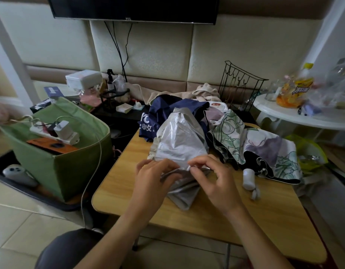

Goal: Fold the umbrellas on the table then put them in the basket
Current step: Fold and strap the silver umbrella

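Here, a wooden table is seen from above, filling the lower middle of the view. To its left, on the floor, a green basket stands open at the top, with a power strip and a charger lying inside it. Three umbrellas are heaped on the table's far half. A floral umbrella is spread loosely along the right side, its white handle pointing toward the near edge. A navy umbrella with white lettering is crumpled at the far edge, behind the others. A silver umbrella lies at the centre, its long axis running from the far edge toward the viewer, the canopy widening away and the gathered folds narrowing toward the near side. The silver fabric is gripped at its middle by both hands. The left hand is curled around a bunch of folds from the left. The right hand is pinching a pleat between thumb and forefinger, touching the fabric just beside the left hand.
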`<action>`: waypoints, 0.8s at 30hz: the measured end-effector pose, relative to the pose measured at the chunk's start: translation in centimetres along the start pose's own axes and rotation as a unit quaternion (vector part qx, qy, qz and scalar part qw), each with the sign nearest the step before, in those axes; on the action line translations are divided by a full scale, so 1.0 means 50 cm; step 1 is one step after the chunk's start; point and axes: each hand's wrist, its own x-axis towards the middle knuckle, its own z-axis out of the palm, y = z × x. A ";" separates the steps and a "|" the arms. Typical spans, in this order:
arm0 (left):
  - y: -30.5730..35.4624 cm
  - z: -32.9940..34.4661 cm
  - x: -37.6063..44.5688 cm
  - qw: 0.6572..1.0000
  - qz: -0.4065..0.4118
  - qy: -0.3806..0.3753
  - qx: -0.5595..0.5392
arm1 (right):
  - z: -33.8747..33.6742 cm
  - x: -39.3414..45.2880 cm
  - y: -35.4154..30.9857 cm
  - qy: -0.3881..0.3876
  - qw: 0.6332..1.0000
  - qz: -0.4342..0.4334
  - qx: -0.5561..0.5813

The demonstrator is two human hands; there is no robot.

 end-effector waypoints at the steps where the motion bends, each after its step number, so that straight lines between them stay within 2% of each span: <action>1: -0.002 0.001 -0.001 1.000 0.006 0.000 -0.001 | 0.001 0.001 -0.003 -0.003 1.000 -0.001 0.006; 9: 0.008 0.004 -0.010 1.000 0.014 0.008 -0.013 | 0.007 0.002 -0.008 0.032 0.994 0.037 0.100; 14: 0.016 -0.002 -0.015 0.995 0.070 -0.027 0.066 | 0.007 -0.002 -0.020 0.011 0.997 0.009 0.070; 16: 0.018 -0.003 -0.015 0.993 0.088 -0.019 0.079 | 0.000 -0.004 -0.026 0.005 0.996 0.005 0.085; 18: 0.019 -0.005 -0.013 0.992 0.099 -0.003 0.079 | -0.012 -0.005 -0.024 -0.031 0.995 0.009 0.091; 21: 0.024 -0.008 -0.010 0.986 0.136 0.028 0.095 | -0.023 -0.003 0.007 -0.124 0.991 -0.010 -0.047; 22: 0.027 -0.008 -0.010 0.982 0.150 0.043 0.106 | -0.020 -0.002 0.020 -0.122 0.988 -0.019 -0.094; 24: 0.035 -0.007 -0.012 0.973 0.167 0.086 0.135 | -0.007 0.002 0.038 -0.076 0.990 -0.020 -0.114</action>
